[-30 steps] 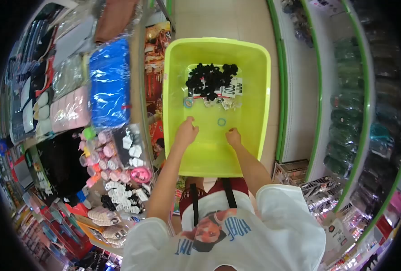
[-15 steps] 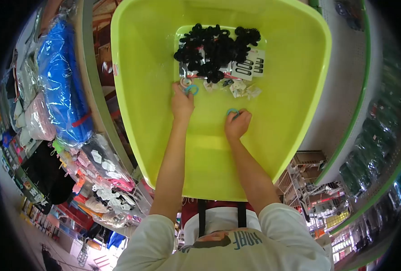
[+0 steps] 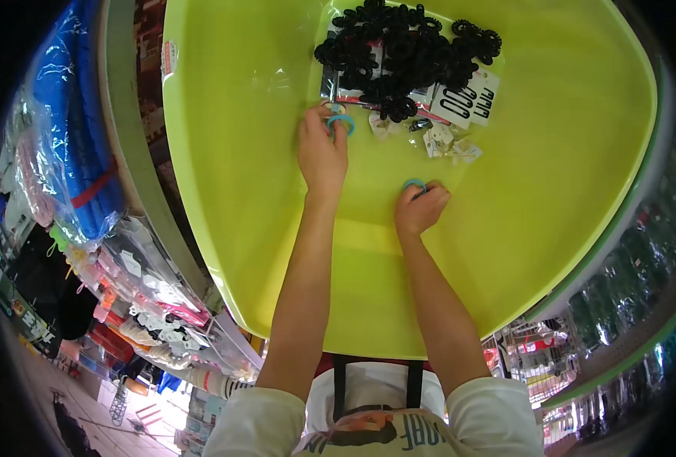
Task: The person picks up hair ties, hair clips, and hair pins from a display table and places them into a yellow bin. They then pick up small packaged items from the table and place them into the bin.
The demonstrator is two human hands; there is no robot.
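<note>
Both my arms reach into a big lime-green plastic tub (image 3: 239,190). My left hand (image 3: 322,152) has its fingertips closed on a small blue ring (image 3: 341,122) near the tub's far end. My right hand (image 3: 421,207) pinches another small blue ring (image 3: 414,183) on the tub floor. Beyond them lies a heap of black hair ties (image 3: 402,53), with white cards of black clips (image 3: 467,99) and small clear packets (image 3: 444,141) beside it.
On the left a shelf edge runs along the tub, with blue plastic-wrapped goods (image 3: 71,145) and racks of small packaged accessories (image 3: 147,305). Green-edged shelving with dark green items (image 3: 642,282) stands on the right.
I have leaned closer, so the tub fills more of the view. Each hand has gone from hovering over the tub floor to gripping a blue ring.
</note>
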